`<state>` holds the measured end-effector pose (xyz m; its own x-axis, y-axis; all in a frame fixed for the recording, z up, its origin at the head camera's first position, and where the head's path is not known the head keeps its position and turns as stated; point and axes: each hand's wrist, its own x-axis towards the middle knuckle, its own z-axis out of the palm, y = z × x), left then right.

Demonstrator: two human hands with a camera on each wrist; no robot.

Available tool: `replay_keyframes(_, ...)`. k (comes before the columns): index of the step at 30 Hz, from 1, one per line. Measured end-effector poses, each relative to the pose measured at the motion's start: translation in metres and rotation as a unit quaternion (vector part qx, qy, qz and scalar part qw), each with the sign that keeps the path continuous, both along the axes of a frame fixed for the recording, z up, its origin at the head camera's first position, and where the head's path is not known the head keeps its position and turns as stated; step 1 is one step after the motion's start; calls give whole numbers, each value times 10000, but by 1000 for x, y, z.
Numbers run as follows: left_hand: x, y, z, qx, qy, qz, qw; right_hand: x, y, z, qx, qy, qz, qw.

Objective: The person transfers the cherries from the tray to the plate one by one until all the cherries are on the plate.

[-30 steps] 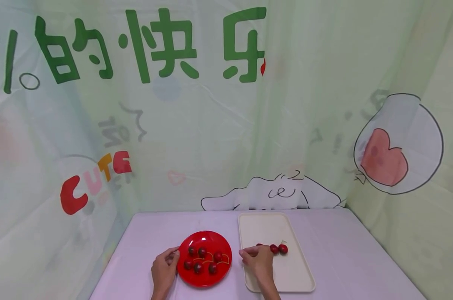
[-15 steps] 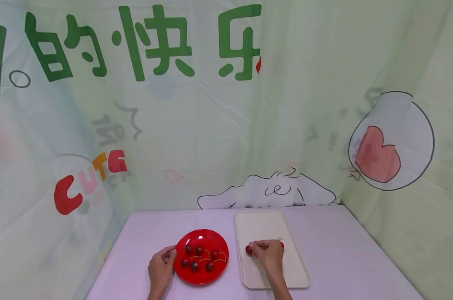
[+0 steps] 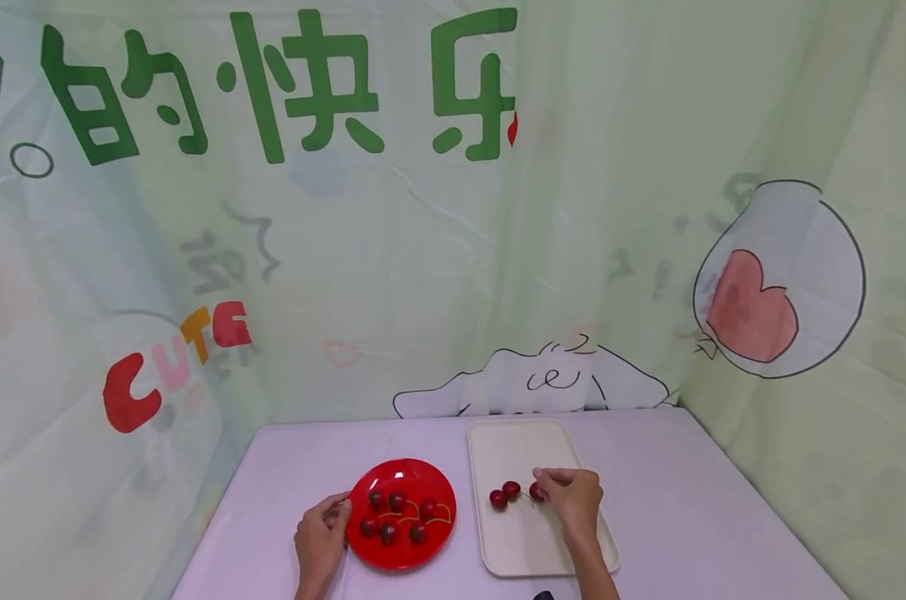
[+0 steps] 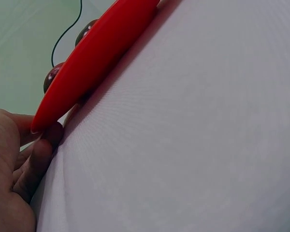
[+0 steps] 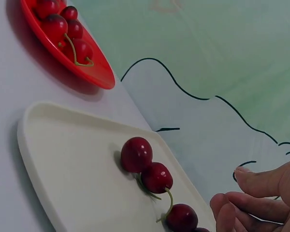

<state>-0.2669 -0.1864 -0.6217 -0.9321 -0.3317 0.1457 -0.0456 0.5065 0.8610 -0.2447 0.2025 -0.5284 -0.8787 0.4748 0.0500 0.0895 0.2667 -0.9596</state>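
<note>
My left hand (image 3: pixel 321 537) grips the left rim of a round red plate (image 3: pixel 400 560), thumb above and fingers beneath in the left wrist view. On the plate lie several dark red cherries (image 3: pixel 388 532), some with greenish stems. Over the cream tray (image 3: pixel 516 550) is my right hand (image 3: pixel 576 500), thumb and fingers apart, with nothing between them in the right wrist view. Several cherries sit in a row on the tray: the leftmost cherry (image 5: pixel 137 154), a stemmed one (image 5: pixel 156 178) beside it, and another cherry (image 5: pixel 181 217) near my fingers. One more is partly cut off there.
Plate and tray stand side by side on a pale lilac tablecloth (image 3: pixel 670 500), the tray to the right. A printed green curtain (image 3: pixel 437 275) closes off the back and both sides. A small dark object (image 3: pixel 543 595) shows at the bottom edge of the head view.
My right hand has moved right across the tray, uncovering cherries on its left part. My left hand keeps its grip on the plate's rim. The head view has shifted slightly.
</note>
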Motion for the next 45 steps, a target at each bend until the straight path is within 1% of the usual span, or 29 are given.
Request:
replay_keyframes(3,-2,-1,-1,-1,-9,55,10000,-2,9,-1,-23,31,-33,10000)
replay_keyframes(9,-4,-2,-4,9,-22,122,9999,-7,24,-9,-46,-27,-163,9999)
replay_keyframes(12,-3,-2,-3,35,-12,115,9999,-9,30,-13,-127,-41,-208,9997)
replay_keyframes(16,-1,-2,-1,42,-76,143,9999,-11,35,-16,-78,-23,-324,9994)
replay_keyframes(20,1,-3,1,72,-159,150,9997,-13,39,-20,165,-102,-496,9986)
replay_keyframes(23,1,-2,0,49,-190,185,9996,-16,43,-25,393,-130,-559,9976)
replay_keyframes(26,2,-2,-1,8,-115,194,9997,-21,47,-32,683,-67,-581,9960)
replay_keyframes(29,2,-1,-2,-47,58,115,9999,-27,52,-40,1072,-43,-664,9920)
replay_keyframes(32,3,0,-2,-51,157,41,9999,-32,57,-48,1368,0,-678,9883)
replay_keyframes(34,3,1,-2,-48,154,17,9999,-35,61,-53,1509,88,-575,9868)
replay_keyframes(40,0,2,-2,-92,163,68,9998,-42,67,-63,1845,499,-35,9816)
replay_keyframes(42,0,3,-2,-108,173,79,9998,-43,69,-65,1952,523,88,9793)
replay_keyframes(45,0,3,-1,-64,142,89,9998,-44,70,-65,2177,431,385,9743)
